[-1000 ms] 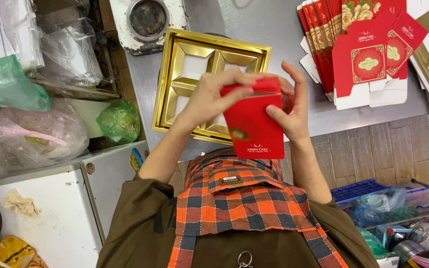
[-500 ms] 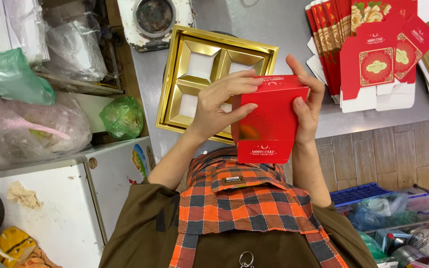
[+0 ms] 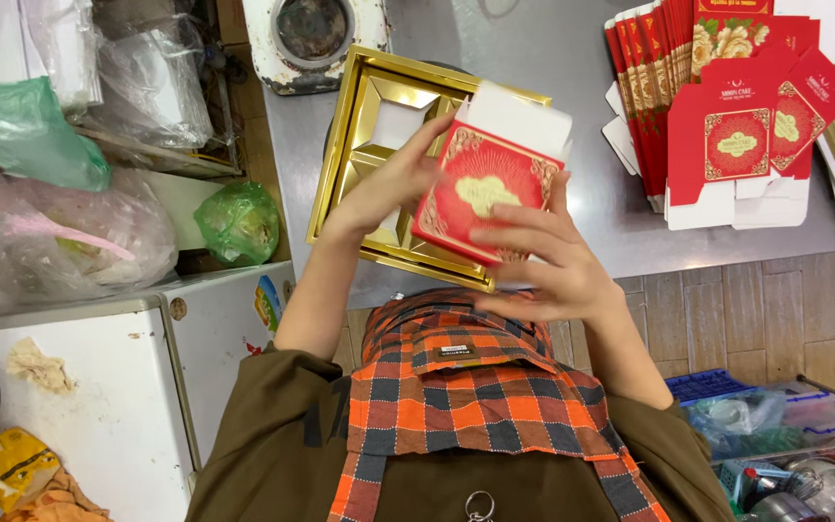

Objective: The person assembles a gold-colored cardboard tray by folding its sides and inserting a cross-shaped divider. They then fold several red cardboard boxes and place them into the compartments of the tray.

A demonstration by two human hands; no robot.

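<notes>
A small red cardboard box with a gold ornamental panel on its face (image 3: 483,193) was held up above the table's near edge, tilted, its white inner flap standing open at the far end. Both hands were clamped on it: the left hand (image 3: 393,184) gripped its left side with the fingers reaching toward the open end, while the right hand (image 3: 543,266) spread across the lower front, fingers splayed flat on the panel, apparently to keep the walls square while the box was shaped. Just behind the hands, a gold compartmented tray (image 3: 369,126) lay on the grey metal table (image 3: 572,58); its visible compartments looked empty, though the box and hands hid part of it. Further right of the right hand, a stack of flat red and gold carton blanks (image 3: 727,106) lay fanned out, unfolded, within easy reach. Well left of the left hand, off the table, sat a green plastic bag (image 3: 241,220) and a clear plastic bag (image 3: 60,232) whose contents could not be made out.
</notes>
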